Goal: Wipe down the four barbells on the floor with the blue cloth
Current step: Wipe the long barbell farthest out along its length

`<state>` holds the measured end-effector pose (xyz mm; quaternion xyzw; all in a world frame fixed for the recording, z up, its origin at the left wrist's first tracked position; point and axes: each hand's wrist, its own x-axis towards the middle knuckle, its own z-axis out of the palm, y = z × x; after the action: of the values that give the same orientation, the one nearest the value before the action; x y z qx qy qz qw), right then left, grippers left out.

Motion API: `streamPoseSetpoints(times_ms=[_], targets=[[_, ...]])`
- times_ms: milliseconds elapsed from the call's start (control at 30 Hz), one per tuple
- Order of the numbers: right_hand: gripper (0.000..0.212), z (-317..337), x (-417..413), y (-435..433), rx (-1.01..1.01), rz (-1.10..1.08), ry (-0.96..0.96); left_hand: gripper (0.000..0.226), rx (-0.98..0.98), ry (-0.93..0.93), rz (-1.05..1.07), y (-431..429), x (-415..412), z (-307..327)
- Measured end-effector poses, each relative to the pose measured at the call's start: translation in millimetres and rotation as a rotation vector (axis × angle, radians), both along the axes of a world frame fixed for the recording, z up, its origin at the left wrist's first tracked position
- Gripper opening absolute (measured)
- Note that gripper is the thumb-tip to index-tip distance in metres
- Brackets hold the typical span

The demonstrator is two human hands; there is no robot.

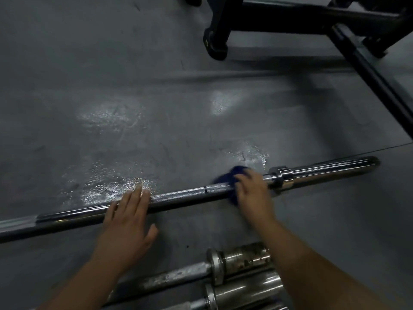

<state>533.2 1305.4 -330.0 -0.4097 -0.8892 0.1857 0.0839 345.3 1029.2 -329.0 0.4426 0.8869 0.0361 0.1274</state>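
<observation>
Barbell point(178, 195): I see it lying on the grey floor point(111, 63), running from the lower left up to the sleeve end at the right. My left hand point(127, 222) rests flat across the shaft, grip wide, fingers spread and holding nothing. To the right of that grip, bare knurled shaft runs on to my right hand point(252, 193). This hand is closed over the blue cloth point(230, 177), pressing it around the shaft; cloth shows beyond the fingers on the far side and below them. Just right of this grip sit the collar point(280, 176) and the chrome sleeve point(330, 168). Nearer to me than both grips, between my forearms, lie more barbells point(241, 274), one with rust spots. Far beyond the right grip stands a black equipment frame point(279, 19).
</observation>
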Motion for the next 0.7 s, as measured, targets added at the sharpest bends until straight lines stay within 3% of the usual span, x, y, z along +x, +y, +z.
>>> streamPoseSetpoints(times_ms=[67, 167, 400, 600, 700], targets=[[0.036, 2, 24, 31, 0.05, -0.142, -0.061, 0.082, -0.009, 0.02, -0.002, -3, -5, -4], [0.043, -2, 19, 28, 0.082, -0.172, -0.121, 0.081, -0.032, 0.025, 0.004, -6, -12, -5], [0.034, 8, 32, 23, 0.118, -0.156, -0.167, 0.08, -0.042, -0.048, 0.011, -20, 2, 9], [0.023, 25, 21, 1, 0.069, -0.37, -0.169, 0.062, 0.02, -0.024, 0.029, -33, 23, 19], [0.017, 20, -24, -79, -0.055, -0.163, -0.078, 0.063, 0.001, -0.028, 0.003, -38, 22, 16]])
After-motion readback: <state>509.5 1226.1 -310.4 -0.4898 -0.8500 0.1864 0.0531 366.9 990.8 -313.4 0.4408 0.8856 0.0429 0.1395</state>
